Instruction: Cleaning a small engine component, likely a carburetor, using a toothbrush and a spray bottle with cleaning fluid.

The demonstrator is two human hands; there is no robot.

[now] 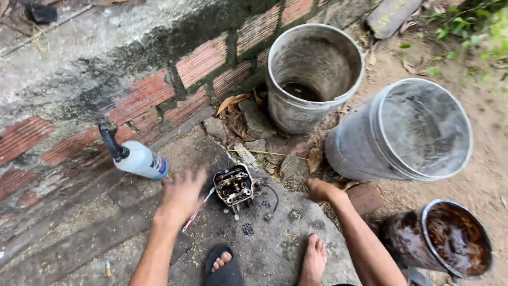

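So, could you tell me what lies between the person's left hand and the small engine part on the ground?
In the head view, a thin reddish tool lies between the left hand and the engine part, slanting across the concrete slab.

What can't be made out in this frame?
- Head view: left hand is motion-blurred; contact with the thin tool unclear.
- Right hand: fingers curl at the slab edge, hiding anything gripped.
- Engine part: too small for detail.
- Dark bucket: cut by the frame edge.
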